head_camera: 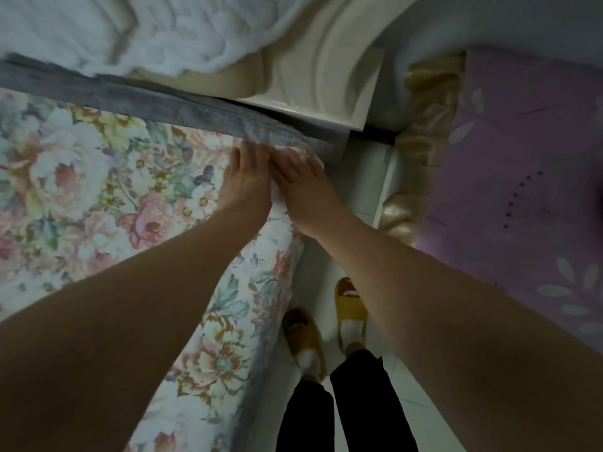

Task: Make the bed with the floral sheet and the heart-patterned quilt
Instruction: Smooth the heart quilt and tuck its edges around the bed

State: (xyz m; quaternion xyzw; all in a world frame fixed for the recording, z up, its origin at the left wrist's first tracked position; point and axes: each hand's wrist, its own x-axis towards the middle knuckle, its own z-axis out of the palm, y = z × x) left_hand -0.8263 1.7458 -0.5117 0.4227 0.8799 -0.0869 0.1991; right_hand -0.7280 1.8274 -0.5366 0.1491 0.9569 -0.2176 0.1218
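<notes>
The floral sheet (98, 177) covers the mattress at the left and hangs down its near side. Both my hands are at the sheet's far corner by the headboard. My left hand (243, 182) lies flat on the sheet with its fingers pointing toward a grey band (182, 107) along the sheet's top edge. My right hand (301, 184) rests beside it on the corner, fingers spread, with a white fold of cloth showing between the two hands. No heart-patterned quilt can be made out in view.
A white ruffled cover (146, 31) lies beyond the grey band. A cream headboard (323, 60) stands at the corner. A second bed with a purple leafy sheet (522, 151) and gold frill (421, 141) is at the right. My slippered feet (329, 324) stand on white tiles between the beds.
</notes>
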